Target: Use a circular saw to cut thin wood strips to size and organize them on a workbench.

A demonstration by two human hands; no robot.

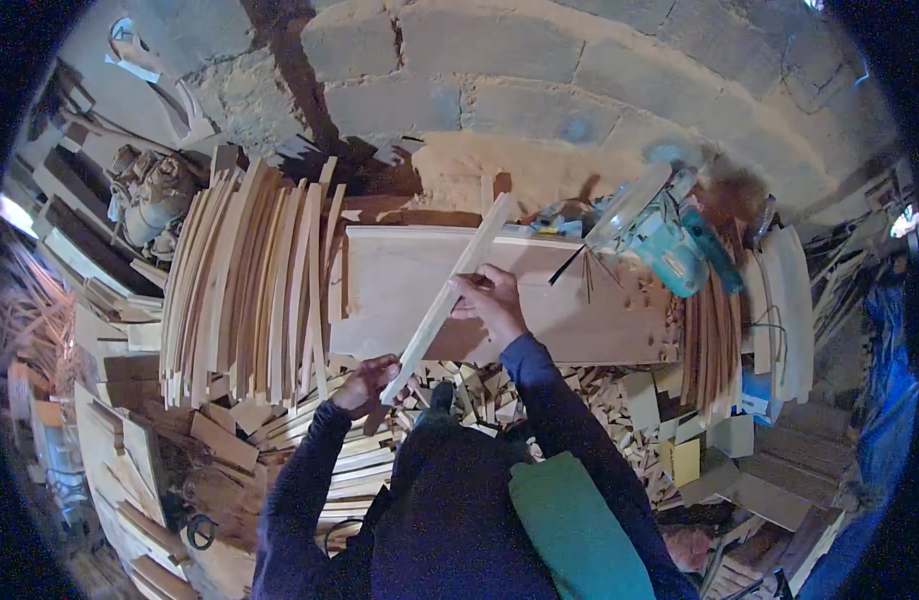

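A pale wooden strip [447, 300] slants across the middle, its far end up and to the right over the workbench board [579, 320]. My left hand [367, 386] grips it close to its near end, fingers curled round the edge. Farther up, my right hand [491, 300] pinches the same strip between thumb and fingers. Just left of the strip, a dense row of similar wooden strips [249, 290] lies side by side on the bench. A green power saw [669, 245] stands at the board's right end; its blade is hard to make out.
More strips [714, 340] are stacked right of the saw. Many small wood offcuts [599, 400] cover the floor beneath the bench's near edge. A rough block wall [539, 90] rises behind. A dusty motor-like machine [151, 195] sits at the far left, and a blue tarp [884, 390] hangs at right.
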